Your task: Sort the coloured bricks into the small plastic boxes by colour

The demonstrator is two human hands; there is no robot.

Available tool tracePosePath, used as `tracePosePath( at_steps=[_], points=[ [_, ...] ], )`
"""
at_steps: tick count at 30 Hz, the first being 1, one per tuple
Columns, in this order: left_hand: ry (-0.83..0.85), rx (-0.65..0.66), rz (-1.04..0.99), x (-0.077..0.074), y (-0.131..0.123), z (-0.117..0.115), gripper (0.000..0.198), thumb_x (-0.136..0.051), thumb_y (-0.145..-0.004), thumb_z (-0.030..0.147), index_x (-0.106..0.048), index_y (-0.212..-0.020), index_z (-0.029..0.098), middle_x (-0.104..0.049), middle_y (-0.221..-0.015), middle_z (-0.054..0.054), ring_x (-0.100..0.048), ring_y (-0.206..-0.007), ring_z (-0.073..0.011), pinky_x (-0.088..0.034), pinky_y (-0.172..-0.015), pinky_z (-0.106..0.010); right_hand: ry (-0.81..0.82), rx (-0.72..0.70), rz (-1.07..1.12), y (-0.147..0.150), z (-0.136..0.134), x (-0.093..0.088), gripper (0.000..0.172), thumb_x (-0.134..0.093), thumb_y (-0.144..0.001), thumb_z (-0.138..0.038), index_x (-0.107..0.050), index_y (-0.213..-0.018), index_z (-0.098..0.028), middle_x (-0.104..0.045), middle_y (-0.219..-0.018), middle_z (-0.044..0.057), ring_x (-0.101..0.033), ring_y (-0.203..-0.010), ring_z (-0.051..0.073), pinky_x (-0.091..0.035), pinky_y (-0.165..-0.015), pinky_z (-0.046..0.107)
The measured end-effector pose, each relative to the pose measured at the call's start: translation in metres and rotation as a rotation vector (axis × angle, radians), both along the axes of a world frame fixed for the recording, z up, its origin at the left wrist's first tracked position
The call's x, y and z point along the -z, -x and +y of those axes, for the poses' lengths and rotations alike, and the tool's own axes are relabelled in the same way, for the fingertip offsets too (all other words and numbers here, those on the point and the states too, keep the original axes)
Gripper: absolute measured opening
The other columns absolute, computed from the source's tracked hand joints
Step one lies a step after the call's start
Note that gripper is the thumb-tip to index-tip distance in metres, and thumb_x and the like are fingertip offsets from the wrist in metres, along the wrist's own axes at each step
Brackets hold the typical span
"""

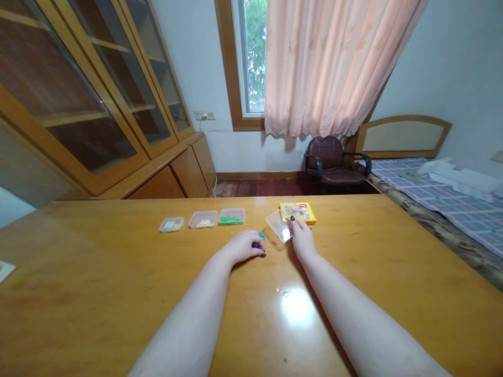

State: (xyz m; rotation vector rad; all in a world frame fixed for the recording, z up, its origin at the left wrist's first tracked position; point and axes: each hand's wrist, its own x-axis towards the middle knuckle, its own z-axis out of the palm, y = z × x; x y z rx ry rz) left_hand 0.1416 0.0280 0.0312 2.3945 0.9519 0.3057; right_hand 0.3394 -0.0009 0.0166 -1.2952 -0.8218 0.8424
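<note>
My left hand (248,246) is low over the table, its fingers curled around small blue pieces (261,236). Most of these pieces are hidden by the fingers, so their shape cannot be made out. In my right hand (303,238) is a clear plastic box (280,225), gripped at its right edge and tilted. No contents show in it. Just behind that hand lies a flat yellow box (308,210) with a printed picture. Left of my hands stand three small clear boxes: one with green pieces (231,217), one with cream pieces (203,220), one with pale flat pieces (172,225).
The wooden table (118,283) spans the foreground. A white object (5,270) lies at its left edge. Beyond stand a glass-fronted cabinet (98,173), a brown armchair (330,157) and a bed (444,193) on the right.
</note>
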Motion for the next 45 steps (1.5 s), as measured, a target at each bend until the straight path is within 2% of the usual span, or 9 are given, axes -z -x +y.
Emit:
tracePosePath(
  at_steps=[7, 14, 18, 26, 32, 35, 38, 42, 45],
  points=[
    [-0.181, 0.054, 0.076, -0.008, -0.011, -0.010, 0.009, -0.063, -0.071, 0.030, -0.066, -0.070, 0.022, -0.062, -0.076, -0.001, -0.054, -0.073, -0.0143, -0.038, -0.069, -0.024, 0.002, -0.013, -0.007, 0.000, -0.001, -0.002, 0.028, -0.055, -0.069, -0.043, -0.062, -0.071, -0.017, -0.060, -0.061, 0.001, -0.051, -0.061, 0.016, -0.037, -0.059, 0.026],
    [-0.282, -0.065, 0.083, -0.005, -0.028, -0.020, 0.011, -0.056, -0.078, 0.029, -0.063, -0.076, 0.020, -0.063, -0.080, -0.004, -0.055, -0.080, -0.0174, -0.039, -0.075, -0.028, 0.014, 0.005, -0.002, 0.003, -0.002, -0.006, 0.027, -0.056, -0.066, -0.044, -0.059, -0.068, -0.018, -0.058, -0.056, -0.001, -0.050, -0.059, 0.016, -0.036, -0.058, 0.026],
    [-0.294, -0.107, 0.117, -0.003, -0.027, -0.017, 0.012, -0.055, -0.079, 0.028, -0.061, -0.074, 0.019, -0.062, -0.077, -0.004, -0.055, -0.075, -0.0175, -0.039, -0.072, -0.028, -0.006, -0.011, -0.009, 0.003, -0.002, -0.005, 0.026, -0.056, -0.066, -0.044, -0.057, -0.063, -0.018, -0.057, -0.055, -0.001, -0.049, -0.057, 0.015, -0.036, -0.057, 0.026],
    [-0.313, -0.166, 0.091, 0.002, -0.023, -0.009, 0.011, -0.054, -0.079, 0.027, -0.060, -0.075, 0.019, -0.061, -0.078, -0.003, -0.054, -0.076, -0.0169, -0.038, -0.070, -0.027, 0.012, -0.006, 0.051, 0.001, 0.000, -0.004, 0.029, -0.057, -0.065, -0.043, -0.062, -0.072, -0.016, -0.061, -0.060, 0.001, -0.052, -0.060, 0.017, -0.038, -0.059, 0.027],
    [-0.328, -0.247, 0.010, -0.003, -0.019, -0.006, 0.013, -0.050, -0.082, 0.028, -0.059, -0.078, 0.019, -0.060, -0.081, -0.004, -0.053, -0.078, -0.0166, -0.038, -0.072, -0.028, 0.018, 0.011, 0.087, 0.002, 0.000, -0.007, 0.027, -0.057, -0.065, -0.042, -0.063, -0.073, -0.016, -0.063, -0.065, 0.001, -0.054, -0.063, 0.017, -0.039, -0.060, 0.027],
    [-0.311, -0.269, -0.022, -0.006, -0.017, -0.006, 0.012, -0.049, -0.082, 0.027, -0.059, -0.079, 0.019, -0.060, -0.081, -0.004, -0.053, -0.079, -0.0165, -0.038, -0.073, -0.028, 0.026, 0.012, 0.096, 0.002, 0.001, -0.005, 0.026, -0.057, -0.065, -0.041, -0.063, -0.072, -0.017, -0.061, -0.060, 0.000, -0.053, -0.059, 0.016, -0.039, -0.058, 0.026],
    [-0.283, -0.238, 0.006, -0.007, -0.014, -0.008, 0.012, -0.055, -0.078, 0.030, -0.060, -0.079, 0.019, -0.060, -0.082, -0.003, -0.053, -0.080, -0.0170, -0.038, -0.074, -0.028, 0.034, 0.022, 0.090, 0.001, 0.002, -0.004, 0.026, -0.057, -0.065, -0.042, -0.062, -0.070, -0.017, -0.059, -0.056, -0.001, -0.052, -0.055, 0.015, -0.037, -0.055, 0.026],
    [-0.264, -0.178, 0.079, -0.005, -0.012, -0.009, 0.022, -0.066, -0.068, 0.039, -0.060, -0.078, 0.020, -0.060, -0.082, -0.003, -0.053, -0.081, -0.0183, -0.038, -0.074, -0.028, 0.040, 0.019, 0.095, 0.000, 0.001, -0.005, 0.026, -0.056, -0.066, -0.042, -0.062, -0.070, -0.017, -0.060, -0.056, -0.001, -0.052, -0.055, 0.015, -0.037, -0.054, 0.026],
    [-0.271, -0.152, 0.098, -0.004, -0.014, -0.009, 0.017, -0.063, -0.072, 0.036, -0.061, -0.077, 0.021, -0.061, -0.081, -0.003, -0.053, -0.081, -0.0182, -0.037, -0.074, -0.029, 0.042, 0.010, 0.083, 0.001, 0.001, -0.006, 0.026, -0.056, -0.066, -0.042, -0.062, -0.070, -0.017, -0.060, -0.056, 0.000, -0.052, -0.055, 0.015, -0.037, -0.054, 0.026]
  ],
)
